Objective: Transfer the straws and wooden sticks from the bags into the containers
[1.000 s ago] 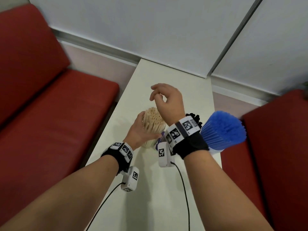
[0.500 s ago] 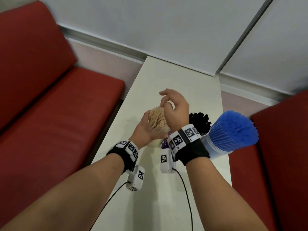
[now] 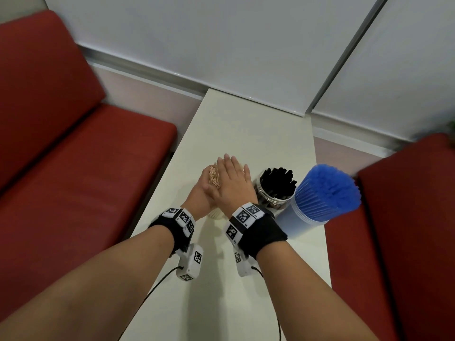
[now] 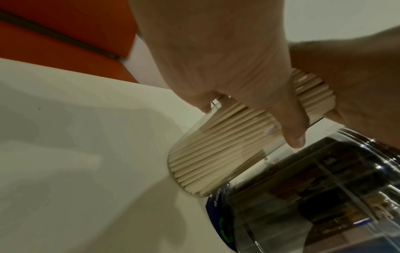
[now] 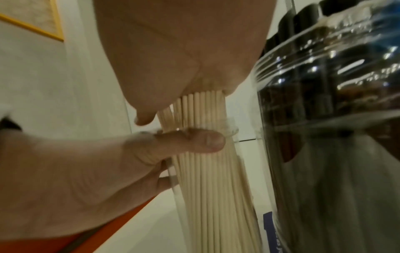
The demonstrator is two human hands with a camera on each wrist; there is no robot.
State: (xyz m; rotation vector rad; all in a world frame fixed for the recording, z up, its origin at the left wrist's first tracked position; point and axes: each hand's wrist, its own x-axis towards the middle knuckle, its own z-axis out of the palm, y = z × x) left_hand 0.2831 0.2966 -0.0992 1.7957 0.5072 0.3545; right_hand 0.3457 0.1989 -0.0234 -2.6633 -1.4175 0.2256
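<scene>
A flat right hand [image 3: 234,183] is pressing down on the tops of upright wooden sticks [image 5: 207,171] while the left hand [image 3: 202,193] is gripping their clear cup [image 4: 216,162] near the table's [image 3: 246,134] left edge.

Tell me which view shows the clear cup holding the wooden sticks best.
The left wrist view: the clear cup shows from rim to base, packed with wooden sticks. The right wrist view shows only its rim and one wall edge. In the head view both hands hide nearly all of it.

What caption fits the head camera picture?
Right hand presses flat on wooden sticks while left hand holds them.
</scene>
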